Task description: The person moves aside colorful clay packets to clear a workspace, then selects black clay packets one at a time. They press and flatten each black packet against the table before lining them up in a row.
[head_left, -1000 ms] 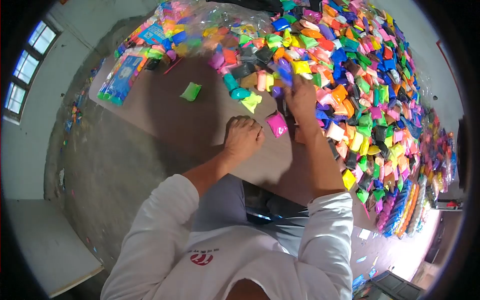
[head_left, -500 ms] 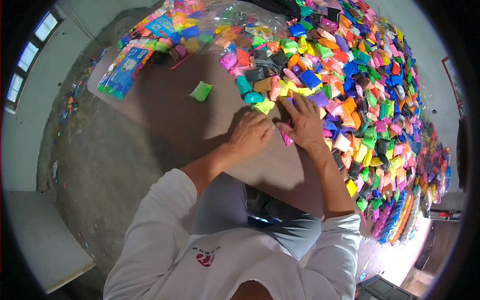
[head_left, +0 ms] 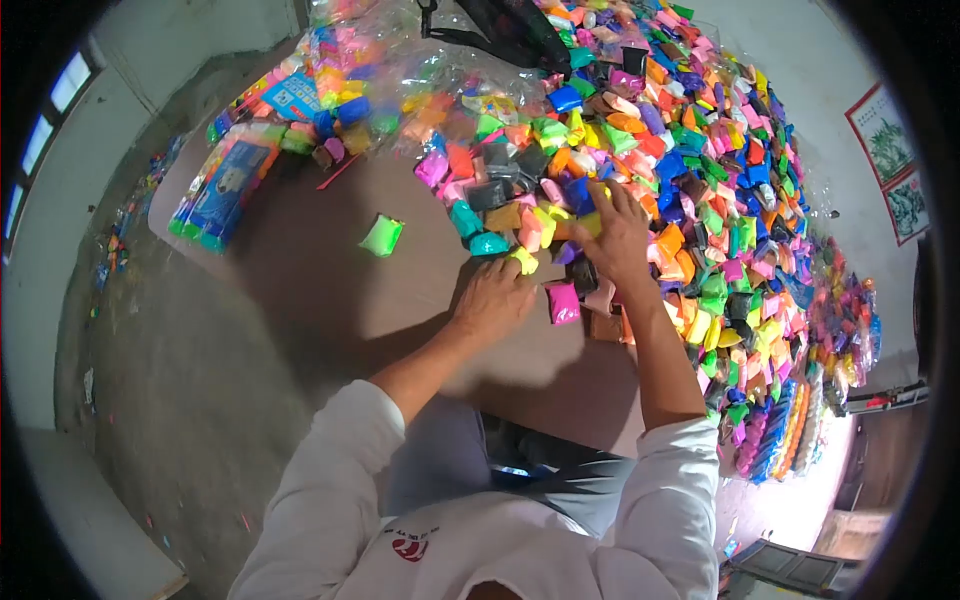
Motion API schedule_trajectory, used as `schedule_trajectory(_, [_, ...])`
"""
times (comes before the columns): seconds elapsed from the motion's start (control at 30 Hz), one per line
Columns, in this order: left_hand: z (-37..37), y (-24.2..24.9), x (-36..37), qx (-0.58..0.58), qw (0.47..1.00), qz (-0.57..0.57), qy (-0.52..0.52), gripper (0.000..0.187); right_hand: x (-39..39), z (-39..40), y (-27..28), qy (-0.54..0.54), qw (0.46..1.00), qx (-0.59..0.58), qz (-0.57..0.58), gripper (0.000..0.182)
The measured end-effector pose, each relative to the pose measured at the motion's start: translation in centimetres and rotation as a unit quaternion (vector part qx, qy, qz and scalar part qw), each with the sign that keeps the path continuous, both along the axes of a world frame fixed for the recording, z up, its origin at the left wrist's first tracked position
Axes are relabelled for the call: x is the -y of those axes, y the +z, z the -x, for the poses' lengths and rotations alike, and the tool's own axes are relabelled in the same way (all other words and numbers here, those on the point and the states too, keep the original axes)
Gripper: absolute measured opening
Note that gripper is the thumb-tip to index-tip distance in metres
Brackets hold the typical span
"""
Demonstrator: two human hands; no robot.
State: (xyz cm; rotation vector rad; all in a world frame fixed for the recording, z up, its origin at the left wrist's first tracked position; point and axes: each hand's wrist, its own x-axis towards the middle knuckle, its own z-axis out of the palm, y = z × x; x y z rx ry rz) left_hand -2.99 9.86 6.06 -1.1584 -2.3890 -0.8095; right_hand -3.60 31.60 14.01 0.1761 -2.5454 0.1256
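Note:
My left hand (head_left: 497, 300) rests on the brown tabletop with its fingers curled together. A small yellow packet (head_left: 523, 261) lies against its fingertips; whatever is under the fingers is hidden. At the near edge of the heap, my right hand (head_left: 618, 245) has its thumb and fingers around another yellow packet (head_left: 590, 223). Below and between the hands sits a bright pink packet (head_left: 563, 302), with a dark packet (head_left: 581, 272) beside it. Two teal packets (head_left: 489, 243) are just beyond my left hand. A lone green packet (head_left: 382, 236) lies farther left on the table.
A big heap of small coloured packets (head_left: 715, 215) covers the table's right and far sides. Clear plastic bags (head_left: 480, 62) and a black bag (head_left: 510, 30) lie at the back. Filled multi-colour packs (head_left: 225, 190) stand at the left edge of the brown table (head_left: 330, 290).
My right hand has moved off the pink packet into the heap and now grips a yellow one. The pink packet lies uncovered. My left hand stays near the teal packets; the view has shifted.

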Motion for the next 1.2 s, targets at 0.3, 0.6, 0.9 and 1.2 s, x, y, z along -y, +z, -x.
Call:
schedule_trajectory(0.3, [0.0,-0.5,-0.3,-0.005,1.000,0.017,0.022,0.018,-0.6,1.2,-4.2,-0.102,0.995,0.013,0.009,0.041])
schedule_trajectory(0.6, [0.1,-0.8,-0.4,0.002,0.997,0.062,0.047,0.018,-3.3,5.3,2.9,-0.064,0.980,-0.188,0.018,0.054])
schedule_trajectory(0.9, [0.5,-1.0,-0.5,-0.013,0.999,0.011,0.044,0.013,-9.0,10.0,1.9,-0.099,0.995,0.004,-0.015,0.048])
schedule_trajectory(1.2, [0.2,-0.5,-0.7,-0.001,0.999,-0.007,0.047,0.012,-12.5,3.8,-2.1,0.043,0.994,0.009,0.098,0.024])
